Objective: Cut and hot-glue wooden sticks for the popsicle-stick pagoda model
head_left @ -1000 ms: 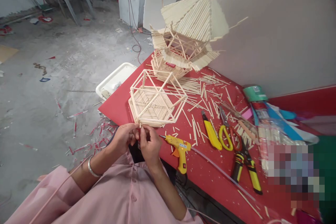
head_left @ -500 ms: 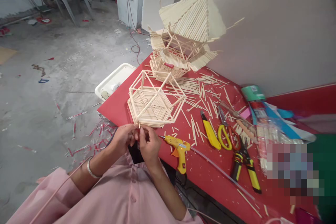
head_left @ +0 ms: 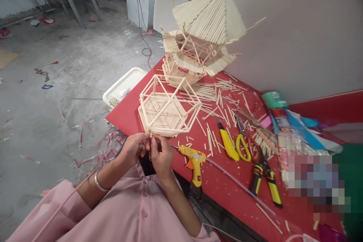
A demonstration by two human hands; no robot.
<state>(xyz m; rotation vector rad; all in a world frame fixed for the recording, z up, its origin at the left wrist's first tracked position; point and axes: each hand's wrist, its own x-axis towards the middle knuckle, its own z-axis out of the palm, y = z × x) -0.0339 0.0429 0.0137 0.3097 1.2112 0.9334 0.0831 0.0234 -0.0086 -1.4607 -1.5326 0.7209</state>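
Observation:
My left hand (head_left: 133,149) and my right hand (head_left: 161,155) meet at the near edge of the red table (head_left: 221,189), fingers pinched together on a small thin stick (head_left: 150,140) that stands upright between them. Just beyond the fingertips sits a hexagonal frame of pale sticks (head_left: 168,108). A taller stick-built model with sloped roofs (head_left: 202,36) stands behind it. A yellow glue gun (head_left: 193,159) lies to the right of my right hand, its nozzle pointing toward my fingers.
Loose sticks (head_left: 224,102) litter the table. A yellow utility knife (head_left: 227,145), yellow-handled scissors (head_left: 243,144) and pliers (head_left: 266,179) lie right of the glue gun. A white tray (head_left: 123,87) sits beside the table's left corner. Red scraps (head_left: 107,151) dot the floor.

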